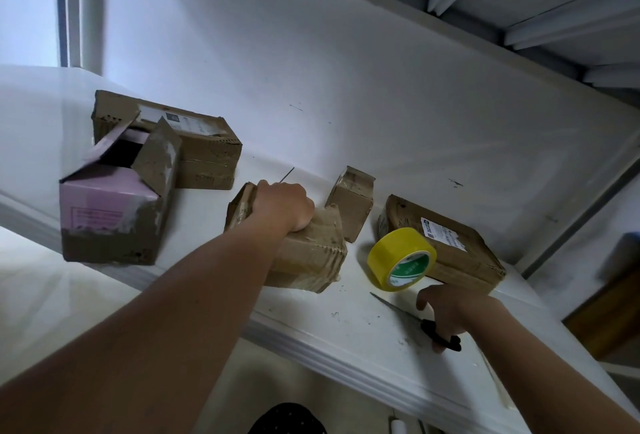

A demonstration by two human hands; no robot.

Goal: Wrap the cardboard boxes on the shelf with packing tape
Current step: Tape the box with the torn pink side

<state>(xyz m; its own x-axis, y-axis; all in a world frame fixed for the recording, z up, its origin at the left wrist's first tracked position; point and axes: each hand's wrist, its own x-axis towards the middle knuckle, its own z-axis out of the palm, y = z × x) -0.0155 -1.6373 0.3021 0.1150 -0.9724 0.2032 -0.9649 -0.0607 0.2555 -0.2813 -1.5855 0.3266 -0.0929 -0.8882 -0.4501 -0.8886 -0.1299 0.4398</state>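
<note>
Seemingly unreadable — green tape label (pixel 410 266).

The left hand (pixel 282 205) grips the middle cardboard box (pixel 304 250) on the white shelf (pixel 346 329). The right hand (pixel 453 312) rests on black-handled scissors (pixel 420 323), near the yellow tape roll (pixel 398 257).

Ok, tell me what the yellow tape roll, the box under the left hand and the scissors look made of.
Yellow tape roll: glossy plastic film, shiny surface, on what looks like a printed card core.
Brown box under the left hand: corrugated cardboard, fluted edges showing, with creased clear tape over it.
Scissors: thin grey blades, probably metal; matte black handles, likely plastic.
</note>
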